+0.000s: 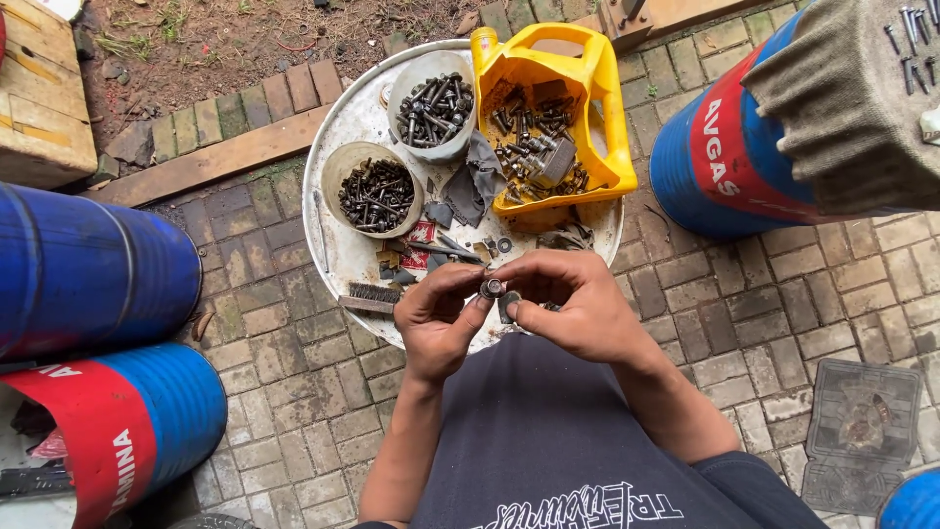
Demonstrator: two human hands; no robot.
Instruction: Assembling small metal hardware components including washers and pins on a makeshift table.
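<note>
My left hand (pixel 438 321) and my right hand (pixel 568 306) meet over the near edge of a round metal tray (pixel 338 250). Together their fingertips pinch a small metal bolt with a nut (pixel 493 288) on it. A dark washer-like piece (pixel 507 306) shows just below, under my right thumb. Right behind my hands, loose washers and bolts (pixel 494 245) lie on the tray. A wire brush (pixel 370 297) rests on the tray's left near edge, close to my left hand.
On the tray stand two round tubs of dark bolts (pixel 380 194) (pixel 433 108), a cut-open yellow jug (pixel 597 147) of rusty hardware and a grey rag (pixel 472 181). Blue drums lie at left (pixel 88 269) and right (pixel 710 167). Brick paving (pixel 294 362) surrounds everything.
</note>
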